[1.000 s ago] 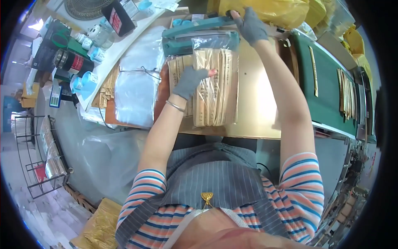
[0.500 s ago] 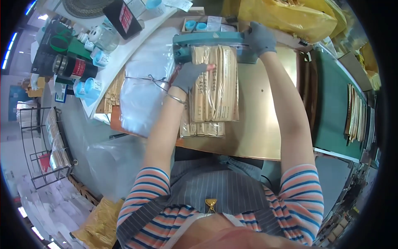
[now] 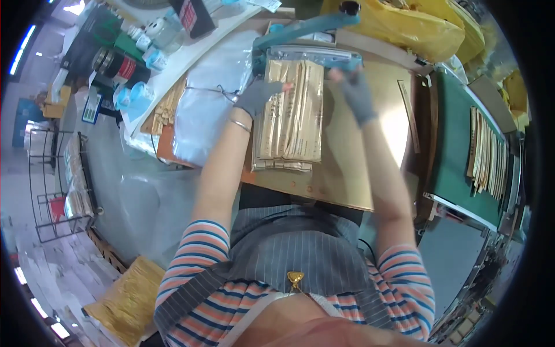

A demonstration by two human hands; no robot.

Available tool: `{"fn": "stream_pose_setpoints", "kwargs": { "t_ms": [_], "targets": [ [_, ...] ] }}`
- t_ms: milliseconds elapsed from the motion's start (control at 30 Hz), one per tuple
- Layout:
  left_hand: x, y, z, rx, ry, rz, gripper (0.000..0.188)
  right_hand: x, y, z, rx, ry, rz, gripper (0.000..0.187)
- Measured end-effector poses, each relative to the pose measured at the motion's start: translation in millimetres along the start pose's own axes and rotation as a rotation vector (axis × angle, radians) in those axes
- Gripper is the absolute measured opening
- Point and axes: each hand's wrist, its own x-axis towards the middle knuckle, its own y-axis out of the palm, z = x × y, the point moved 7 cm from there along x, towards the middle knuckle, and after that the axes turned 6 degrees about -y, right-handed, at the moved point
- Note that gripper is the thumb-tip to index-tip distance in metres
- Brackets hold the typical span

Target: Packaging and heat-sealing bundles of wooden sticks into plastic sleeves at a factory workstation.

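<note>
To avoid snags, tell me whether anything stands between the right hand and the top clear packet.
Nothing visible stands between the right hand and the top clear packet. The teal sealer is at the packet's far end, and the left hand touches the packet's left side.

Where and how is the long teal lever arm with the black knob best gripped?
Probably by the round black knob at its right end, gray-gloved right hand coming from above: the teal lever arm stands raised, its gap from the teal base widest there.
</note>
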Motion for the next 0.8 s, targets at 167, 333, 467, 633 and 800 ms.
{"fn": "stream_pose_setpoints", "kwargs": {
  "t_ms": [167,333,467,633,800],
  "targets": [
    [-67.6,-20.2,42.1,0.448,0.038,-0.521,0.075,-97.3,63.8,-63.8,-0.233,0.399,0.045,0.081],
    [-121.5,-50.4,105.1,-0.229,0.045,-0.303,0.061,-158.3,132.2,-23.5,0.322,0.654,0.447,0.054],
    [-220.4,-38.4,55.0,-0.341,-0.107,-0.295,0.058,-206.8,179.1,2.5,0.443,0.728,0.381,0.065],
    [-422.8,-152.4,-6.5,0.286,0.000,-0.907,0.038,-164.6,326.4,60.7,0.364,0.565,0.814,0.051],
    [-597.2,-228.0,123.4,1.196,-0.754,-1.183,0.018,-203.1,491.0,173.3,0.355,-0.012,1.167,0.046]
  ]
}}
